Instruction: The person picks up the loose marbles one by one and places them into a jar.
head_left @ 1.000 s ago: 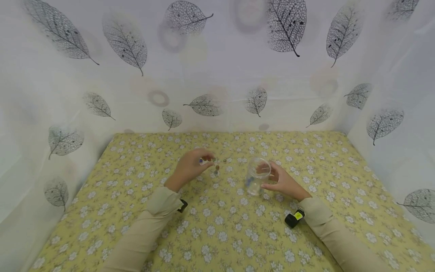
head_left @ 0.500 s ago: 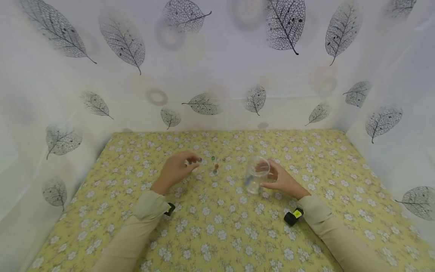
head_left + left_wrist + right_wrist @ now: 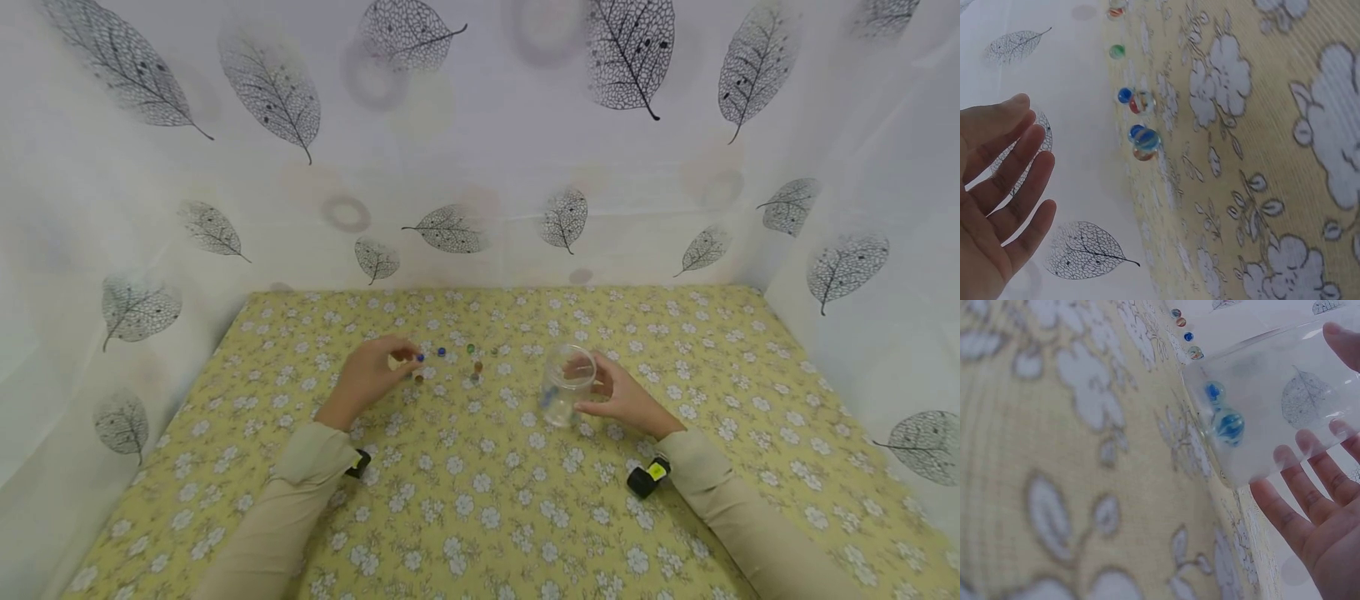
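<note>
In the head view my left hand [image 3: 366,377] hovers low over the cloth, fingers and thumb loosely bent beside a blue marble [image 3: 420,357]. The left wrist view shows that hand [image 3: 1007,187] with nothing between its fingers, and a clear marble with a blue swirl [image 3: 1147,139] lying farther right. My right hand [image 3: 628,402] holds a clear, open-topped plastic cup [image 3: 564,407] from its right side, thumb and fingers around the wall. Blue-patterned marbles [image 3: 1230,427] lie at the bottom of the cup [image 3: 1260,394] in the right wrist view.
Between the hands several more marbles lie scattered, among them a blue one [image 3: 441,352], a green one [image 3: 471,348] and a brownish one [image 3: 477,367]. A yellow floral cloth [image 3: 480,517] covers the table. White leaf-printed curtains [image 3: 480,167] enclose the back and sides.
My left hand has drawn back to the left, so the blue marbles and a brownish one near its fingertips now show. The right hand and cup stay in place.
</note>
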`<state>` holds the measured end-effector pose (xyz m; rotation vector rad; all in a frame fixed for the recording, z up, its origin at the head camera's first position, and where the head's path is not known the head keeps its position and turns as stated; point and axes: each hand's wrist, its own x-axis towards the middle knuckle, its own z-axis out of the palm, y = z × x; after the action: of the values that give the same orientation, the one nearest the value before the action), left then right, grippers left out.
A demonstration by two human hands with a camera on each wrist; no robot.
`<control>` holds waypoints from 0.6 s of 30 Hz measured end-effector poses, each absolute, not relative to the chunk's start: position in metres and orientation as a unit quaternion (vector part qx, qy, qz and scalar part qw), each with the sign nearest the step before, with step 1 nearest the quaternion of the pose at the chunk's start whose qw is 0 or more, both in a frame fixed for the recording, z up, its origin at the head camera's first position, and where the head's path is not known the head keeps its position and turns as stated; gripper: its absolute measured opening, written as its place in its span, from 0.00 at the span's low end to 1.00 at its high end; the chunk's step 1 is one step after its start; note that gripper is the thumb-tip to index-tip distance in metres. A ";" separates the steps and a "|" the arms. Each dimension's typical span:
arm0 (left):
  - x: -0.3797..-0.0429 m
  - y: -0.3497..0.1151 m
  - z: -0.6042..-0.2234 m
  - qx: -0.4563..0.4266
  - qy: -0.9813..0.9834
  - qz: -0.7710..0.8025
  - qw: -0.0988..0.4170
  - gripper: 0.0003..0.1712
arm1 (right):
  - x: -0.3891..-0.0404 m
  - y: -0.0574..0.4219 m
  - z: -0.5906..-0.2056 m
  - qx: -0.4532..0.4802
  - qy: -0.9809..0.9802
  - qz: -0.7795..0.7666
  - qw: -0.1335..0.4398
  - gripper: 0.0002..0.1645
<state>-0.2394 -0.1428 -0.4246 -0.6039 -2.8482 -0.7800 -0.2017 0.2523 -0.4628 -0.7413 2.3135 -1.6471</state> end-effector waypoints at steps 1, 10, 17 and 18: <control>-0.240 -0.144 -0.426 -0.197 -0.945 -0.254 0.062 0.12 | -0.202 0.252 -0.463 -0.252 0.784 -0.557 0.102 0.36; -0.245 -0.148 -0.432 -0.193 -0.949 -0.247 0.045 0.09 | -0.202 0.252 -0.464 -0.255 0.785 -0.557 0.093 0.36; -0.251 -0.149 -0.434 -0.203 -0.957 -0.206 -0.001 0.08 | -0.201 0.252 -0.462 -0.250 0.785 -0.558 0.098 0.36; -0.252 -0.149 -0.435 -0.204 -0.958 -0.203 -0.004 0.08 | -0.201 0.252 -0.462 -0.250 0.785 -0.558 0.098 0.36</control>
<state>-0.2515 -0.1493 -0.4348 -0.6429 -3.0173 -0.6393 -0.2013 0.2517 -0.4619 -0.7412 2.3248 -1.6506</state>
